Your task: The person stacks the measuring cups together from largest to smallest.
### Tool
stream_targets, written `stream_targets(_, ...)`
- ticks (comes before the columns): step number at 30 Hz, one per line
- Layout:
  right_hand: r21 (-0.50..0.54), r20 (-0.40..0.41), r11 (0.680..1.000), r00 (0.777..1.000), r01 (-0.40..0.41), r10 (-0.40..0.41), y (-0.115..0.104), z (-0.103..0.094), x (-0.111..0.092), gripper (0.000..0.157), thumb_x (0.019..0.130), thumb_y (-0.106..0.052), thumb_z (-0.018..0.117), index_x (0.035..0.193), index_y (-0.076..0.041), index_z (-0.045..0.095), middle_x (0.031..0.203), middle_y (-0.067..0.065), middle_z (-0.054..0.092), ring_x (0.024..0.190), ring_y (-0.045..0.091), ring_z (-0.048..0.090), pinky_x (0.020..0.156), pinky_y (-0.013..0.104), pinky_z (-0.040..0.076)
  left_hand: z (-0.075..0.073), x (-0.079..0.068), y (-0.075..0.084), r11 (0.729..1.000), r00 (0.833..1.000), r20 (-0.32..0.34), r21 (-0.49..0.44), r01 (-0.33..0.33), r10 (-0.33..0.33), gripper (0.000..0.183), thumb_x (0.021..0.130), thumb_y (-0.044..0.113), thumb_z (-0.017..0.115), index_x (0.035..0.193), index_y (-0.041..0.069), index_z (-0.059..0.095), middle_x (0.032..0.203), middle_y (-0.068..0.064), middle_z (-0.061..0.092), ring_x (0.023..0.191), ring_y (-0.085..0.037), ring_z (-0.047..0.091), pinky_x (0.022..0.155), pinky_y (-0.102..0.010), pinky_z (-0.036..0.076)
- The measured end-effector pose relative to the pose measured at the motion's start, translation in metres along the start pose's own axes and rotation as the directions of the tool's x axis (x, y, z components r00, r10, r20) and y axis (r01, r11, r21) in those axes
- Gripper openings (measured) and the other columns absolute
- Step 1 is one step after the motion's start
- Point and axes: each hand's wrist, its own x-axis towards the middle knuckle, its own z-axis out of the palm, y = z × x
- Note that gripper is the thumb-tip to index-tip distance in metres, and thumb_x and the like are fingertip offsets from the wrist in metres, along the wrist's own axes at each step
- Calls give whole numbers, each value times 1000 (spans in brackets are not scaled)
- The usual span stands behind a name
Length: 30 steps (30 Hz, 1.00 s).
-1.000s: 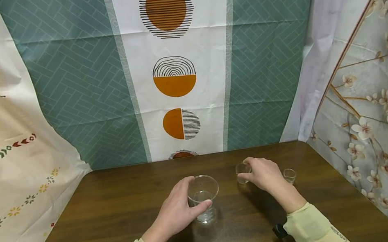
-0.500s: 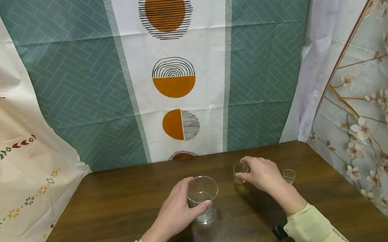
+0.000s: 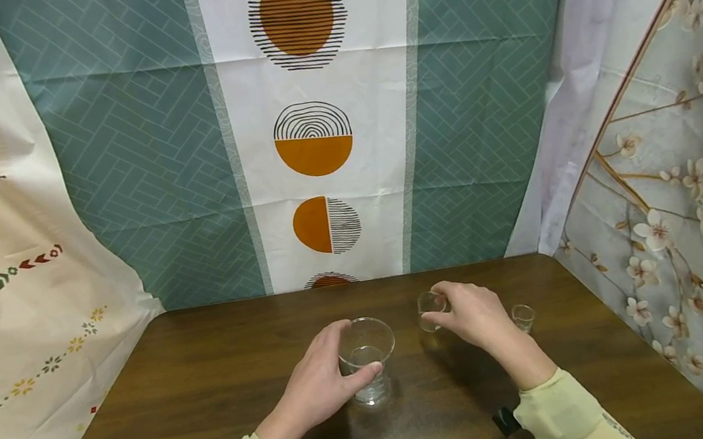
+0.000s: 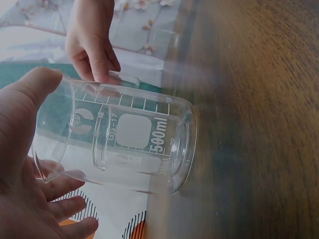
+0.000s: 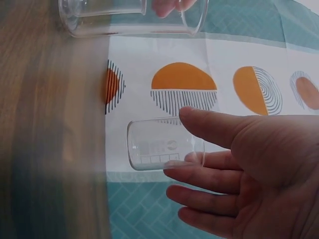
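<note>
My left hand (image 3: pixel 320 381) grips a large glass beaker (image 3: pixel 369 352) near its rim, thumb on the near side and fingers round the far side. The beaker stands upright on the table; "500ml" is printed on its wall in the left wrist view. Inside it sits a smaller glass beaker (image 4: pixel 127 164). To the right, my right hand (image 3: pixel 473 313) pinches a small glass beaker (image 5: pixel 154 147) by its upper part, between thumb and fingers. That beaker is upright, with its base a little above the tabletop in the right wrist view.
Another small glass beaker (image 3: pixel 523 317) stands on the brown wooden table (image 3: pixel 213 389), behind my right wrist and partly hidden by it. A patterned curtain (image 3: pixel 331 170) hangs at the table's far edge, and printed cloths flank both sides.
My right hand has shifted slightly left with the small beaker, bringing it nearer the large one. The left hand and the large beaker have stayed in place.
</note>
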Motion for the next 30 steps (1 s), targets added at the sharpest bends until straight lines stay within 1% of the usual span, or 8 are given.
stream_targets(6,6,-20,1000,1000,6,-6,-4,-5,-3,42,94,-38,90,122,-10,77,102,-1,77,81,19,67,73,46,57,1,-1,-1,1000,1000,5,-9,3,-3,91,93,64,83,157,7,51,155,-14,58,143,-33,55,112,-59,50)
stream_targets(24,16,-41,999,999,34,-34,-7,-13,-6,40,93,-37,90,120,-10,78,98,-1,76,83,19,69,73,46,57,0,-1,0,1000,1000,8,-12,8,-8,91,92,64,83,157,8,50,156,-13,58,143,-34,55,112,-60,50)
stream_targets(30,24,-45,999,998,46,-45,-10,-17,-4,32,94,-39,89,110,-14,77,92,-4,73,76,15,61,69,43,53,0,-1,-1,1000,1000,10,-8,9,-9,91,92,65,82,156,8,51,155,-11,58,143,-33,55,112,-60,50)
